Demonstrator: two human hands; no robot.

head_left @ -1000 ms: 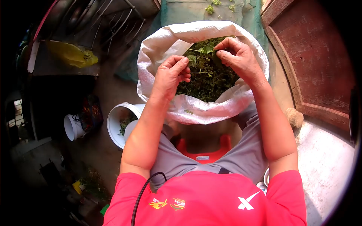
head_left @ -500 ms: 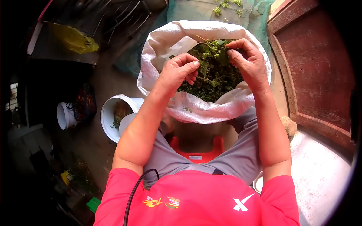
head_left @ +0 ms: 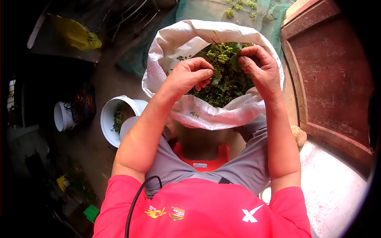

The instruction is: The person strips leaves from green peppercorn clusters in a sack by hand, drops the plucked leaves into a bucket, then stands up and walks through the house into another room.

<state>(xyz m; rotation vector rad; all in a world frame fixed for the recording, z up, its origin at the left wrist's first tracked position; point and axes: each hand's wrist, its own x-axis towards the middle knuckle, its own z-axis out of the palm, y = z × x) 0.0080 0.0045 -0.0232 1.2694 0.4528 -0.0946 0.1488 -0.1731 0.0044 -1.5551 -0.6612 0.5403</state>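
Observation:
A white woven sack (head_left: 164, 43) stands open between my knees, filled with dark green berry clusters and stems (head_left: 234, 87). Over its mouth, my right hand (head_left: 262, 69) pinches a sprig of green berries (head_left: 223, 53) with leaves on it, thumb against forefinger. To the left, my left hand (head_left: 189, 76) is closed in a pinch on a green leaf (head_left: 216, 76) that shows beyond the thumb tip. Whether this leaf is still joined to the sprig I cannot make out.
A white bucket (head_left: 104, 119) with some plant matter inside stands by my left leg, a smaller white bucket (head_left: 63, 116) farther left. Beneath me is a red stool (head_left: 204, 163). A wooden door panel (head_left: 329, 75) is at right. Green netting (head_left: 216, 11) with berry clusters lies beyond the sack.
My left hand has shifted slightly right, and a leaf now shows at its fingertips. The right hand keeps its pinch on the sprig. The whole view has shifted a little.

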